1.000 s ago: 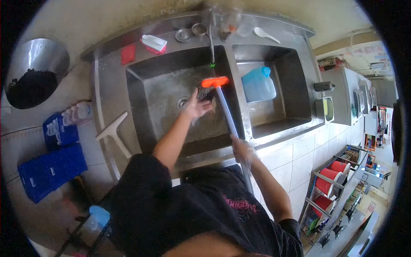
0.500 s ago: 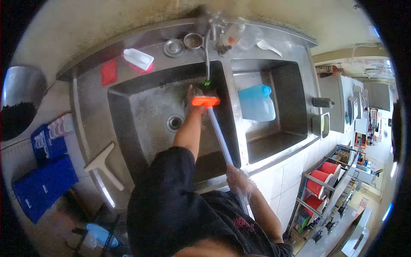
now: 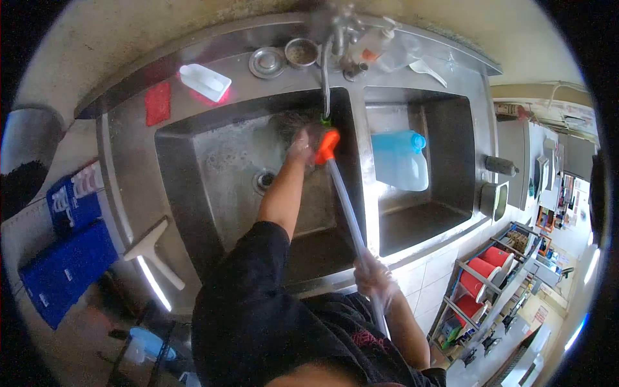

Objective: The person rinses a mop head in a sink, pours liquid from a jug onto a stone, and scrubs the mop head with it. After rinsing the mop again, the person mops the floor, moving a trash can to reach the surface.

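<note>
A tool with an orange head [image 3: 327, 146] and a long pale pole [image 3: 347, 208] slants across the left sink basin [image 3: 209, 193]. Lower on the pole, my right hand [image 3: 375, 277] is wrapped around it, in what looks like a clear plastic glove. My left hand [image 3: 302, 147] is right beside the orange head, under the faucet [image 3: 326, 80] with its green tip. Motion and splashing water smear its fingers. Below that hand, a drain [image 3: 264, 181] shows in the basin floor.
A blue plastic jug [image 3: 401, 161] lies in the right basin. Along the back ledge are a white-handled pink brush [image 3: 205, 82], a red cloth [image 3: 157, 104], a metal cup [image 3: 301, 53] and bottles. A beige squeegee [image 3: 155, 251] rests on the left counter. Red spools [image 3: 478, 278] stand on a rack at right.
The orange head has turned from broadside to end-on and is nearer the faucet tip. My left hand has shifted alongside it. The camera view has moved slightly.
</note>
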A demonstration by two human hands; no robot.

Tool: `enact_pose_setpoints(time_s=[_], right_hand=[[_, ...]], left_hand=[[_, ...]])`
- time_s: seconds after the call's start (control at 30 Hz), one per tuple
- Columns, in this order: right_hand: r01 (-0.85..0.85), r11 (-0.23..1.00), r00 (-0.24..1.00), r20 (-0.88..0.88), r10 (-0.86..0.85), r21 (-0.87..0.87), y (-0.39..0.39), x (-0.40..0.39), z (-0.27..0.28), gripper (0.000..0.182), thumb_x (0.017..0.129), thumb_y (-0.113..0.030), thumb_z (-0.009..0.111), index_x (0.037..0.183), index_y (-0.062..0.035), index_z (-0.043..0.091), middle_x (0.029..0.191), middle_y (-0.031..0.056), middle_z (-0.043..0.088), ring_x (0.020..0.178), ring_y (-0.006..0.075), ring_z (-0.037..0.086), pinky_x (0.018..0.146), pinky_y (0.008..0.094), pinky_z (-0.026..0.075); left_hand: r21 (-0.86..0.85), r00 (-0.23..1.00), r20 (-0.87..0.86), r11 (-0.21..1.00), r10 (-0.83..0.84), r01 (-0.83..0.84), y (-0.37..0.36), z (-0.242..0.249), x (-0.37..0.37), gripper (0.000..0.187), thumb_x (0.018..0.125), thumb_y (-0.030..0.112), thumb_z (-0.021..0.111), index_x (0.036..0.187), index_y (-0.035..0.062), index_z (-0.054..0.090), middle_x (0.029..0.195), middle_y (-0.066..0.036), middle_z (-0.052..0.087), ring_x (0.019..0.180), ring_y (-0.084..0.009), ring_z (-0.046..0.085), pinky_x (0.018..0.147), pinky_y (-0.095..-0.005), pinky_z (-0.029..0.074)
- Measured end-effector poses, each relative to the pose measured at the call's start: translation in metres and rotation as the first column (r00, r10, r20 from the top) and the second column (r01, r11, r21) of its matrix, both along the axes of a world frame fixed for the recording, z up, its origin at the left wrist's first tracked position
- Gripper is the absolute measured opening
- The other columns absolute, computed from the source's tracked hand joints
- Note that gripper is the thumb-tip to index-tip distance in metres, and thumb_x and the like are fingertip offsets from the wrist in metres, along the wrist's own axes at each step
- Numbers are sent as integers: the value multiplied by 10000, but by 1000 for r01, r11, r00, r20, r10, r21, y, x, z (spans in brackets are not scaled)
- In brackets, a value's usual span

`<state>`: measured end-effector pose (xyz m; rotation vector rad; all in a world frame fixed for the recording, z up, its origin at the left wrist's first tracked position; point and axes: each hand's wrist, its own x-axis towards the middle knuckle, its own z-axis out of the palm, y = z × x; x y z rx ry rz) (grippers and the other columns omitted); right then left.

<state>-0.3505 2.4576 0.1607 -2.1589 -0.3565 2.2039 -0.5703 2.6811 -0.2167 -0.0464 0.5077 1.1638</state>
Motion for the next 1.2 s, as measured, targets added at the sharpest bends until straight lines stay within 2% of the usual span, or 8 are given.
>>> enact_pose_setpoints(time_s=[0.07,0.23,0.27,0.3,0.53,0.77,0.87,1.2], right_hand=[[379,896,779,-443,-444,-231,8,-1,14,381,1006,-498,509,889,-140,565,555,-24,460,391,55,409,317,219,326],[261,945,953,-106,-285,-196,4,-4,10,397,1026,-463,481,883,-102,565,582,41,519,446,141,521,371,280,431],[-370,867,927,200,319,333,-11,-3,-6,408,1032,-451,464,895,-80,566,603,75,526,533,192,569,454,328,478],[-861,212,498,685,532,461,-23,-2,-18,420,1039,-438,447,908,-58,567,624,109,532,619,242,616,537,377,525],[-682,718,685,466,561,138,-7,-31,16,479,1030,-466,380,1176,-33,524,994,309,627,928,530,597,785,599,462],[-977,114,204,644,737,179,-38,-15,53,310,1017,-267,494,1224,-35,491,1086,332,584,826,450,646,640,527,520],[-780,626,542,500,675,1,-23,-37,91,432,1024,-432,428,1197,-46,517,919,297,650,849,540,611,747,610,479],[-863,492,470,542,697,114,-53,-9,97,362,1024,-370,478,1177,-46,525,791,297,639,759,497,638,651,559,493]], left_hand=[[-31,835,-549,999,-35,22,-2,53,-4,711,980,638,383,1368,57,515,1333,-151,583,1193,-351,583,1016,-544,462],[-349,978,-185,937,-98,28,9,-5,6,432,1014,464,461,1194,111,634,1186,-97,671,1065,-298,633,856,-461,541],[-264,983,-141,961,-120,79,5,-28,9,432,1008,471,474,1195,113,625,1186,-90,667,1073,-295,628,839,-469,541],[-262,982,-140,961,-125,85,6,-28,11,432,1008,471,474,1195,113,625,1186,-90,667,1073,-295,628,839,-469,541],[-39,997,68,999,-23,26,10,-3,4,447,990,501,494,1188,115,604,1089,-92,668,1031,-294,624,831,-479,535],[-155,995,84,986,-48,60,-11,138,-18,483,968,541,478,1140,104,590,899,-116,629,867,-333,613,812,-504,538],[-120,967,253,991,-19,51,-8,101,-14,435,947,496,525,1080,96,632,841,-127,644,777,-354,626,763,-496,553],[-110,999,-39,994,-33,28,-11,40,-16,414,976,434,522,1143,81,658,1058,-91,696,1003,-243,665,904,-405,532]])
